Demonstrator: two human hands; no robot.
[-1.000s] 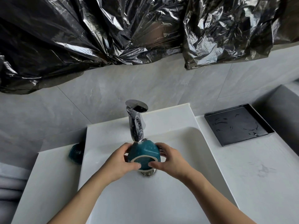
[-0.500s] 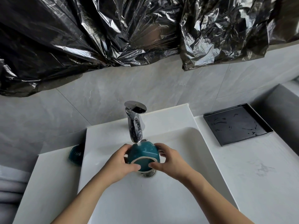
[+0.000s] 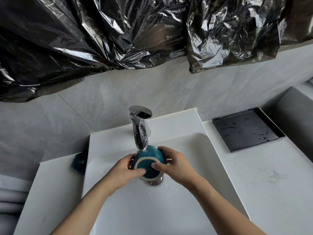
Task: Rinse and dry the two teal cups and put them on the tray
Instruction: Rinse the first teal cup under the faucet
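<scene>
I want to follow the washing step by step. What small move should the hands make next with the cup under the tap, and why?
Probably turn the cup mouth-up under the faucet. Both the left hand and the right hand hold it base toward the camera, so water reaches only its outer wall.

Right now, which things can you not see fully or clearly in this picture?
- Second teal cup, head view: partly hidden behind the sink edge.
- Held teal cup: its inside faces away; left hand and right hand cover its sides.
- Drain: mostly hidden under that cup.
</scene>
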